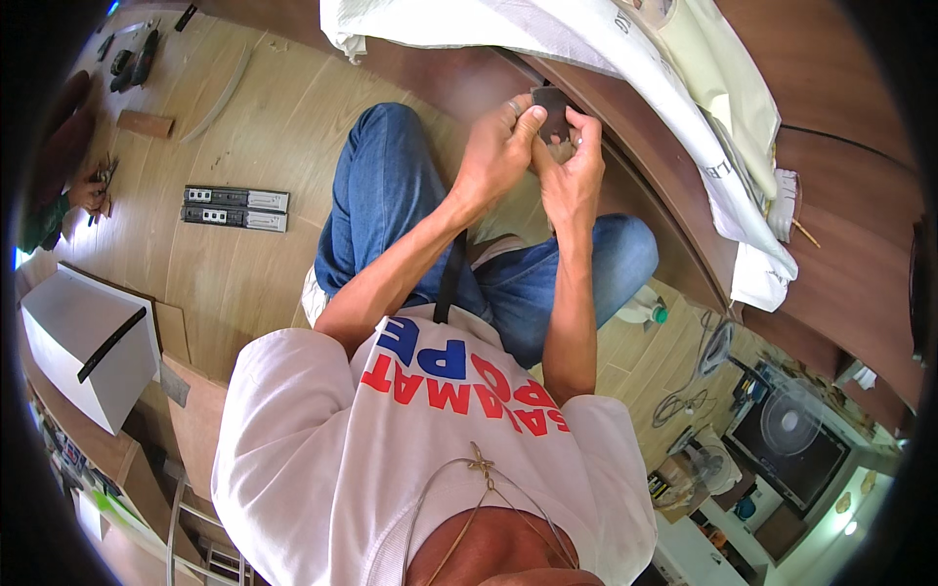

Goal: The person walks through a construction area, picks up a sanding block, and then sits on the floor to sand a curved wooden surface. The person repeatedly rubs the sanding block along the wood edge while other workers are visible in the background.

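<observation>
In front of a reddish-brown wooden cabinet panel (645,176), both hands hold a small, thin, dark brown piece (551,110), perhaps folded sandpaper. My left hand (506,139) pinches its left edge between thumb and fingers. On the right edge, the fingers of my right hand (575,161) grip the same piece, and something pale shows below it in that palm. The piece is raised close to the panel's edge; whether it touches cannot be told. A white printed sheet (623,44) drapes over the cabinet just beyond my hands.
Two drawer slides (234,209) lie on the wood-look floor at left. Beyond them another person's hand (89,194) holds a small tool. A drill (145,62) and a wood strip (145,124) lie farther off. A green-capped bottle (641,306) is beside my right knee, near a fan (788,421).
</observation>
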